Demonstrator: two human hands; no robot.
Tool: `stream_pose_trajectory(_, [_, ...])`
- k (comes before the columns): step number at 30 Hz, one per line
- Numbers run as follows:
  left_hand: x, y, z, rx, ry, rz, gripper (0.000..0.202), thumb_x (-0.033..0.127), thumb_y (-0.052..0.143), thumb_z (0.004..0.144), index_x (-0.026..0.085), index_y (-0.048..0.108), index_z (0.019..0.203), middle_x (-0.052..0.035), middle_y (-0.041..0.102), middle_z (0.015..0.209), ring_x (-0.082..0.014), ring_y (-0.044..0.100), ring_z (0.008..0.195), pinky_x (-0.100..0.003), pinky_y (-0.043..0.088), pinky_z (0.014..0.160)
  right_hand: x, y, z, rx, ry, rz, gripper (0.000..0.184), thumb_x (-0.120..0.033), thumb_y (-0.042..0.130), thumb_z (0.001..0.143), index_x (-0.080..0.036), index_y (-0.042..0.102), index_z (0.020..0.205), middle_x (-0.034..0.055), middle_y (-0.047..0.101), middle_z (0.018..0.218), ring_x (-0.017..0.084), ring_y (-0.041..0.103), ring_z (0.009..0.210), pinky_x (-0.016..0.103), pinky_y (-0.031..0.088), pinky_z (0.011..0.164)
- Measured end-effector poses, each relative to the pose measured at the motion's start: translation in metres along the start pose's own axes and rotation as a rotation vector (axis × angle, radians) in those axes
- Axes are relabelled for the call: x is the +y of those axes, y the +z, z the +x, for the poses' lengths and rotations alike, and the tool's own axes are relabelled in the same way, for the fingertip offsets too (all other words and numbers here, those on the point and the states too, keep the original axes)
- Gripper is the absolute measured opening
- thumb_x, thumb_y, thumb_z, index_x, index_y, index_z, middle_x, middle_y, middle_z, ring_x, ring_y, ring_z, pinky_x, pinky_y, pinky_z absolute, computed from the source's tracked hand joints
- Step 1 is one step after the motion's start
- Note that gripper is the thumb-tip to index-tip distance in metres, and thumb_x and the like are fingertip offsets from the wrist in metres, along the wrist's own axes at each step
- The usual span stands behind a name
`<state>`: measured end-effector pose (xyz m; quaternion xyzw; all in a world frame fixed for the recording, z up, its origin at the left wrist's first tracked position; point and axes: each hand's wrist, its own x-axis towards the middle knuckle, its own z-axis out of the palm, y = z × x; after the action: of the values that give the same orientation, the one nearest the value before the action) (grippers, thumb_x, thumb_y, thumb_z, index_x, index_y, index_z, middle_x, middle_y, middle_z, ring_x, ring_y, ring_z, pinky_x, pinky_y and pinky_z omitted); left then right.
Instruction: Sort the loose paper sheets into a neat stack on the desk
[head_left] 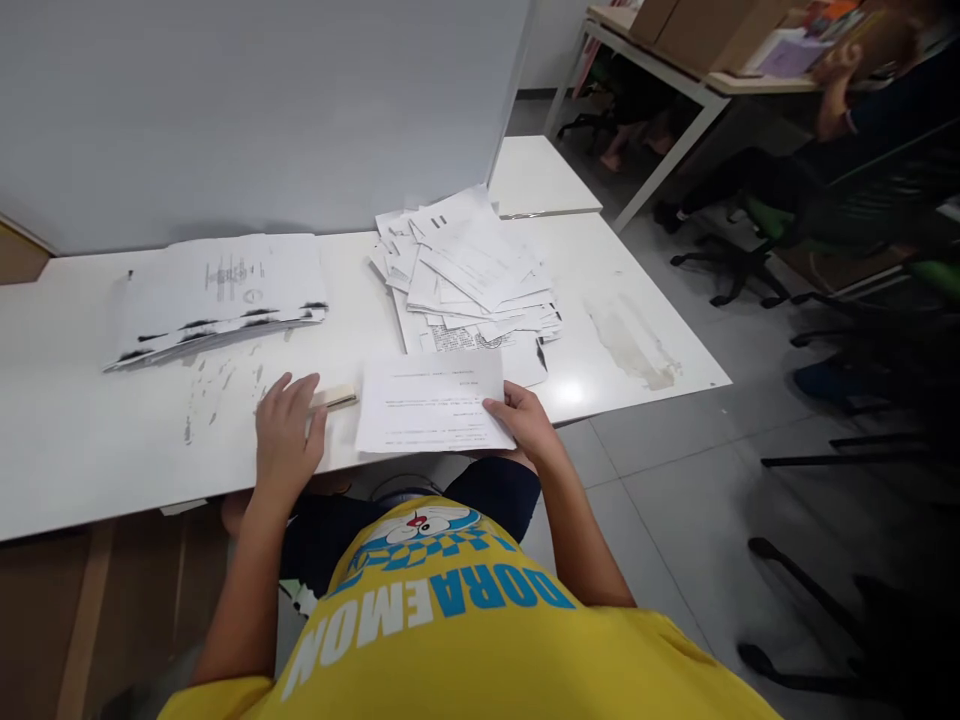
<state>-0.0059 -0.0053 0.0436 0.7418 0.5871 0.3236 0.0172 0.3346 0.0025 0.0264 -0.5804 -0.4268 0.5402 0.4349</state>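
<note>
My right hand [525, 422] pinches the right edge of a printed sheet of paper [431, 405], thumb on top, holding it at the table's front edge. Lines of text run across the sheet. To the left, my left hand [289, 432] is open over the table with its fingers apart. Between that hand and the sheet lies a small cream-coloured oblong object [336, 398], possibly a stapler; the hand hides its left end. Beyond the sheet is a messy pile of papers [476, 265]. A neater stack of papers [225, 285] with black marks along its edge lies at the left.
A grey panel [247, 110] stands along the back of the white table [637, 300], which has a brownish smear at the right. At the far right a person [847, 170] sits by another desk bearing a cardboard box [709, 35]. Office chairs stand on the tiled floor.
</note>
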Motion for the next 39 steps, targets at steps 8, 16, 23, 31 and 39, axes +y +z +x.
stream_pose_trajectory(8, [-0.002, 0.024, -0.012, -0.215, 0.115, 0.159, 0.058, 0.030, 0.032, 0.098, 0.014, 0.029, 0.155, -0.0148, 0.036, 0.160, -0.0325, 0.016, 0.154, -0.058, 0.014, 0.123, -0.003, -0.010, 0.019, -0.073, 0.083, -0.068, 0.037, -0.037, 0.071, 0.066, -0.016, 0.072, 0.096, 0.0056, 0.075, 0.092, 0.025, 0.066, 0.090, 0.036, 0.051, 0.080])
stream_pose_trajectory(16, [-0.009, 0.024, -0.010, -0.245, 0.118, 0.091, 0.060, 0.027, 0.031, 0.097, 0.017, 0.026, 0.156, -0.0126, 0.034, 0.161, -0.0291, 0.021, 0.153, -0.056, 0.014, 0.124, -0.015, 0.000, 0.037, -0.138, 0.093, -0.083, 0.031, -0.030, 0.068, 0.069, -0.016, 0.073, 0.096, 0.0054, 0.076, 0.090, 0.023, 0.067, 0.086, 0.037, 0.052, 0.079])
stream_pose_trajectory(23, [-0.005, 0.024, -0.013, -0.238, 0.103, 0.096, 0.059, 0.027, 0.032, 0.098, 0.018, 0.028, 0.156, -0.0124, 0.035, 0.160, -0.0285, 0.023, 0.152, -0.055, 0.016, 0.124, -0.017, -0.015, 0.035, -0.120, 0.097, -0.072, 0.033, -0.033, 0.071, 0.068, -0.016, 0.073, 0.096, 0.0060, 0.076, 0.088, 0.024, 0.068, 0.086, 0.039, 0.052, 0.081])
stream_pose_trajectory(31, [-0.008, 0.026, -0.011, -0.209, 0.106, 0.083, 0.059, 0.020, 0.033, 0.096, 0.019, 0.031, 0.154, -0.0115, 0.038, 0.159, -0.0268, 0.025, 0.152, -0.054, 0.018, 0.123, -0.010, 0.009, 0.041, -0.202, 0.104, -0.110, 0.028, -0.033, 0.068, 0.069, -0.016, 0.071, 0.091, 0.0049, 0.076, 0.091, 0.023, 0.067, 0.087, 0.035, 0.051, 0.079])
stream_pose_trajectory(39, [-0.012, 0.025, -0.010, -0.219, 0.117, 0.089, 0.066, 0.009, 0.031, 0.089, 0.023, 0.037, 0.153, -0.0073, 0.045, 0.154, -0.0231, 0.034, 0.148, -0.049, 0.026, 0.121, -0.014, 0.011, 0.039, -0.185, 0.118, -0.131, 0.025, -0.032, 0.067, 0.069, -0.017, 0.070, 0.088, 0.0043, 0.075, 0.088, 0.023, 0.067, 0.086, 0.033, 0.051, 0.076])
